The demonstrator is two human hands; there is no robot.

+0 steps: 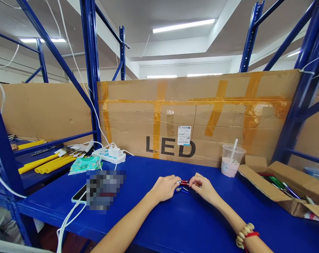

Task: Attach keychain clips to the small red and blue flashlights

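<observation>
A short red pen (185,182) with a silver end lies level between my hands, just above or on the blue tabletop. At its silver end, the fingers of my left hand (165,188) are closed on it. My right hand (202,187) pinches the other end between thumb and fingertips, which cover that end. Just below the red pen, small blue pen parts (185,190) lie on the table near my left fingertips. My fingers partly hide them, so I cannot tell whether they are joined.
On the right stand a cup with a straw (231,163) and an open cardboard box (293,191) of pens. To the left are a phone (79,194), a power strip (110,155) with white cables and yellow tubes (51,163). A large cardboard panel (138,119) closes the back.
</observation>
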